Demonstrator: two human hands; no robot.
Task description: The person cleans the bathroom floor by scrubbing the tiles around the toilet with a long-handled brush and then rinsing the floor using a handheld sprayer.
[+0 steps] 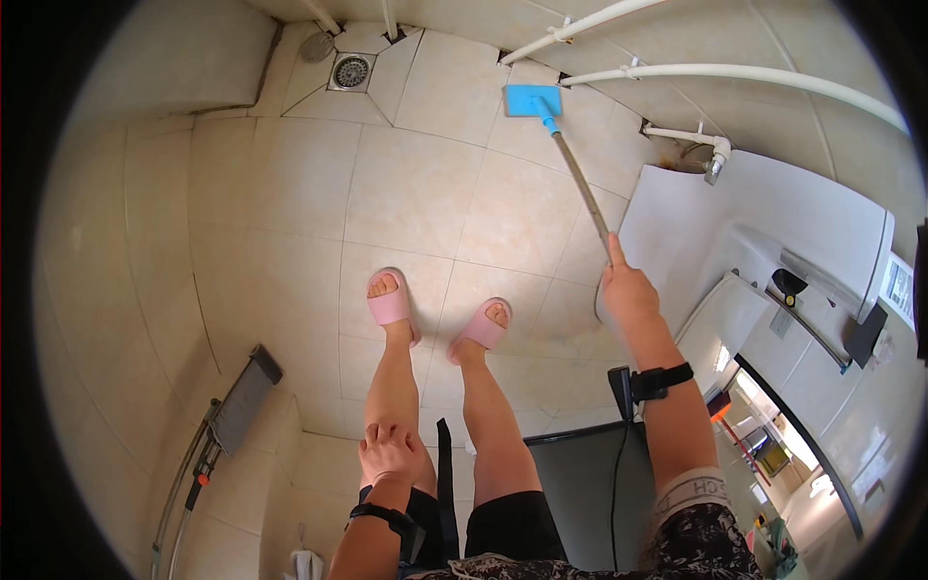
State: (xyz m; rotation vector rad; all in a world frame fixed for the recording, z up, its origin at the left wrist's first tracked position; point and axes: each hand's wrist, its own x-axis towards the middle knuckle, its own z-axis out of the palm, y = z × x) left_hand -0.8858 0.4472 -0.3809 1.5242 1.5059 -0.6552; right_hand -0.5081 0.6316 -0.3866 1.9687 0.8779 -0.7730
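My right hand (630, 292) is closed round the metal pole of a floor brush (582, 184), with the index finger laid along the pole. Its flat blue rectangular head (527, 100) rests on the tiled floor near the far wall, by the foot of the white pipes. The head's underside is hidden. My left hand (389, 451) lies on my left leg around the knee, fingers spread over it and nothing seen in them. Both wrists wear black straps, and a cable hangs from the right one.
A round floor drain (351, 72) sits in the far left corner. White pipes (735, 73) run along the far right wall. On the right is a white ceramic fixture (754, 208). A grey squeegee-like mop (242, 401) leans at the left wall. Pink slippers (391, 307) are on my feet.
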